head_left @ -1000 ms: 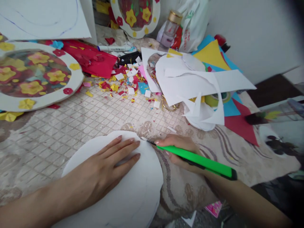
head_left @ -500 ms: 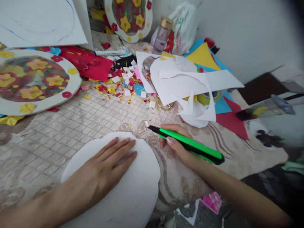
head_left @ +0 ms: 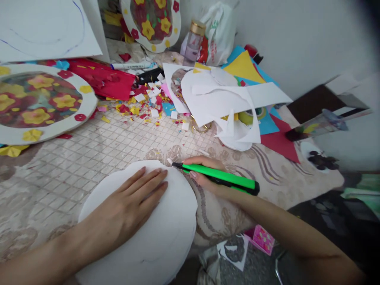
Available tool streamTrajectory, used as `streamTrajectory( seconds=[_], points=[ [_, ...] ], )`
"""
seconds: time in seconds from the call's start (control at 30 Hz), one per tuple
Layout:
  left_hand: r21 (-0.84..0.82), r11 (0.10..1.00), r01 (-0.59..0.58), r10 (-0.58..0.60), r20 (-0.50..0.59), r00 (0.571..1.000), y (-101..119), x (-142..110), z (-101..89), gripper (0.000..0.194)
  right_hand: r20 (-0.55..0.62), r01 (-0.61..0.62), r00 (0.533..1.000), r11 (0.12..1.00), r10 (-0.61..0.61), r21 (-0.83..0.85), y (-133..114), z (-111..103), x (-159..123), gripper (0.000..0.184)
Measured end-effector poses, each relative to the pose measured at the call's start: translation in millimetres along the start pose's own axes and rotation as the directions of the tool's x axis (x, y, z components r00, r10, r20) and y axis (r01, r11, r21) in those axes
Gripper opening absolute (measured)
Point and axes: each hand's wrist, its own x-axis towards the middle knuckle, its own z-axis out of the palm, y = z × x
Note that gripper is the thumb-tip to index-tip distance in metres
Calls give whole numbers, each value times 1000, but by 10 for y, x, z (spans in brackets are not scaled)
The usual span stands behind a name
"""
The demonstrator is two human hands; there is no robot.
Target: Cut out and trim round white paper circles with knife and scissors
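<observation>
Green cutter (head_left: pixel 227 176), clamped in right hand (head_left: pixel 209 187), returned to white disc (head_left: pixel 169 237), contact uncertain; left hand (head_left: pixel 123 211) flat, fingers slightly apart

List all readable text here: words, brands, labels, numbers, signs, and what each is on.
None legible.
White plastic bag: green and red print, too blurred to read.
White marker: small dark print on the barrel, too small to read.
Clear bottle: faint reddish mark, cannot tell if lettering.
Green cutter: no lettering visible.
</observation>
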Motion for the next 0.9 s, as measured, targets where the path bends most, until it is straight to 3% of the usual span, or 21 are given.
streamTrajectory(
  seconds=[0.13, 0.3, 0.43, 0.7, 0.8, 0.9],
  points=[
    [-38, 999, 16, -16, -12, 1000, -12, -14, 51, 41, -17, -94, 995, 996, 94, 0, -32, 4, 39, 24],
    [-12, 964, 264, -265, -35, 964, -6, -40, 69, 50, -113, -239, 963, 968, 246, 71, -102, 3, 61, 25],
    [-13, 944, 329, -329, -15, 944, -23, -36, 36, 59, -63, -215, 973, 970, 223, 111, -75, 13, 71, 26],
    [-11, 939, 344, -345, -33, 938, -1, -49, 35, 63, 143, -17, 990, 998, 9, 53, -103, -6, 213, 26],
    [-4, 938, 346, -346, -48, 937, 6, -38, 29, 66, 182, -58, 982, 996, 44, 72, -92, -23, 289, 24],
    [5, 938, 346, -345, -65, 936, 9, -30, 20, 65, 152, -186, 974, 976, 168, 112, -61, -40, 336, 25]
  ],
)
